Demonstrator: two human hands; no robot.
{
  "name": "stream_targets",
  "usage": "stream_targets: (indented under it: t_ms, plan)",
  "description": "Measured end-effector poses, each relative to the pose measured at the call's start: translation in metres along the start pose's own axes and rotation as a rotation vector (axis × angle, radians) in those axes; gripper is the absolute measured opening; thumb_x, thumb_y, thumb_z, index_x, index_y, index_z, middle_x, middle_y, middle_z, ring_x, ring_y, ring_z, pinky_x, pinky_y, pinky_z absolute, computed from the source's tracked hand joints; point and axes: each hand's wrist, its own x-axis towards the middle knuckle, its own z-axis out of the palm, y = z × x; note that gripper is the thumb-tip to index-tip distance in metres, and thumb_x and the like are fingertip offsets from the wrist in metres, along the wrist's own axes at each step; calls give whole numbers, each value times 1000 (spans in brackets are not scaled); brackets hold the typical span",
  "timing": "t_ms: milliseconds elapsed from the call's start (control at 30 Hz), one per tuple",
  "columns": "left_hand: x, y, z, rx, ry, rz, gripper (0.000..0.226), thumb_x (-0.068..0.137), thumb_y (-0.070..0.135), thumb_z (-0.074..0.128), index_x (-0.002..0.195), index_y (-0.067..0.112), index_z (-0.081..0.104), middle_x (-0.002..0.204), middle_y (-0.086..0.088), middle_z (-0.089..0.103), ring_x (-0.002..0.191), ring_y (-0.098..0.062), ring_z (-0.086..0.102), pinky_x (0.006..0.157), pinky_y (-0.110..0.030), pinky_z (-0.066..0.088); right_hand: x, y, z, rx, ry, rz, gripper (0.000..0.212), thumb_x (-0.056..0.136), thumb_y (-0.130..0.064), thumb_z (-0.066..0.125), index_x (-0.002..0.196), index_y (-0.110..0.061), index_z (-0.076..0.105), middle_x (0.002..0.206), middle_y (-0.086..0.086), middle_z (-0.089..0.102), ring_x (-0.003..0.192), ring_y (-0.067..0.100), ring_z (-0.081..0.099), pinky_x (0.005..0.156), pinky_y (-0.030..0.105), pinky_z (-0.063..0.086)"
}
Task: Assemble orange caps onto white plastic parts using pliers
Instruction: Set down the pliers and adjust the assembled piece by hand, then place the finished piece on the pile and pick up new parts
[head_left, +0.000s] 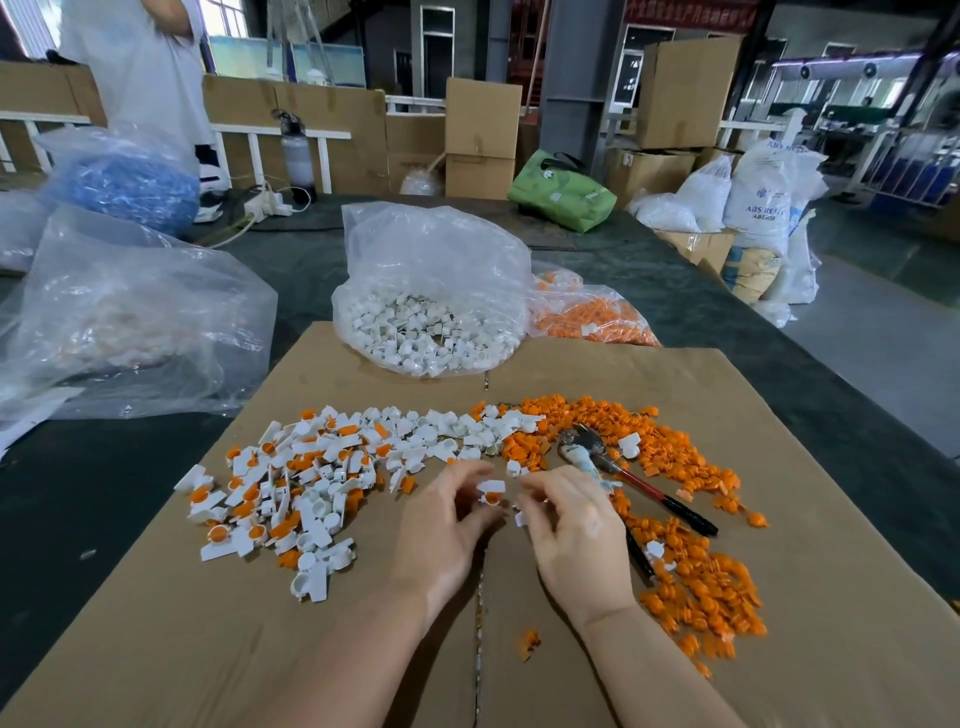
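Held part: white plastic part (491, 487) with an orange cap (492, 498) on its underside, between both hands above the cardboard sheet (779, 597); long axis roughly left-right, flat tab on top.
Left hand (441, 525): fingers curled, fingertips pinching the part's left side.
Right hand (571, 525): fingers curled toward the part's right side; actual contact cannot be told because of blur.
Pliers (631, 480): lying on the cardboard just right of the right hand, metal head pointing up-left, dark handles down-right, partly in the orange cap pile (696, 571).
Left pile (291, 483): white parts, many with orange caps fitted.
Supply: clear bag of white parts (431, 332); bag of orange caps (592, 317), on the table (727, 312).
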Motion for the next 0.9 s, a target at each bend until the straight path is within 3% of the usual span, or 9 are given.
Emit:
stream_targets:
  t_ms: [100,167,267,400,500,633,767,833,900]
  plan:
    - [3,-1,-1,18,85,-83,20,88,16,63,98,33,62,91,21,53,81,8,50,68,3,35,2,5,2,-79,63,173,12,80,1,69,88,-8,71,84,3,67,83,24,61,74,40,51]
    - [6,-4,-2,106,104,-110,21,91,14,59,106,28,64,96,16,49,86,3,47,73,-1,33,2,7,4,-153,60,228,14,81,2,67,91,-8,71,89,5,67,88,28,61,76,44,48]
    - [10,-10,-5,249,114,-94,29,92,10,57,120,17,62,106,11,45,109,-12,47,90,-13,32,3,7,7,-277,59,210,23,73,6,72,91,-9,73,89,5,68,86,30,62,78,45,47]
    - [13,-18,-12,424,120,-117,40,94,19,54,132,13,51,134,2,39,128,-18,31,108,-25,25,3,7,11,-408,69,187,35,59,8,80,89,-10,74,86,5,68,80,30,64,76,44,49]
    - [13,-21,-14,533,138,-130,44,95,25,50,138,15,44,144,1,31,134,-19,22,112,-28,17,2,8,13,-442,55,197,34,58,7,80,87,-9,74,86,7,68,79,31,64,76,46,49]
    - [11,-15,-14,570,186,-118,40,94,28,52,133,24,48,146,4,28,134,-18,15,111,-40,21,1,7,13,-469,-21,236,26,67,3,74,89,-10,73,91,7,67,85,30,61,80,45,45]
    - [7,-9,-8,499,184,97,29,90,22,59,119,26,60,128,7,45,124,-13,31,104,-27,23,2,7,13,-527,-89,227,24,69,-5,76,90,-16,72,91,4,66,84,26,59,79,43,44]
    - [5,-5,-1,410,91,191,29,91,21,59,120,23,62,119,9,50,115,-7,37,96,-10,21,2,7,13,-552,-175,237,27,79,-11,68,104,-21,67,103,0,63,96,23,55,87,40,35]
    - [4,-1,7,341,0,219,33,93,28,56,125,23,59,116,11,51,109,-3,37,89,-6,20,3,9,13,-540,-241,245,30,89,-17,56,117,-28,57,114,-6,57,107,19,47,92,37,23]
